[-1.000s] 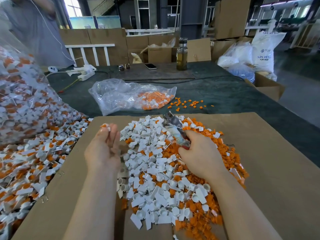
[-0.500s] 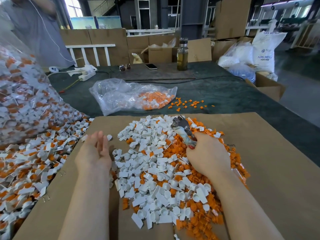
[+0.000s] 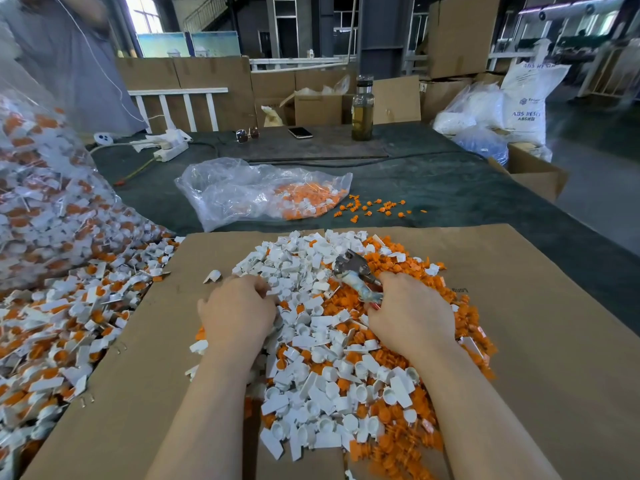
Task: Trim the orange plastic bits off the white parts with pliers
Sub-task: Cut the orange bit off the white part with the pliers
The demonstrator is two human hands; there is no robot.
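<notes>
since half a second ago the left hand (image 3: 239,311) has slid right into the mound of white plastic parts (image 3: 311,327), fingers curled among them, just left of the right hand (image 3: 410,311) gripping the metal pliers (image 3: 356,271), whose nose points far-left.

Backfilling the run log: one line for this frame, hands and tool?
left hand: fingers curled in white parts | right hand: grips pliers, head over pile | cutting: none visible

head view, close, looking down forward.
</notes>
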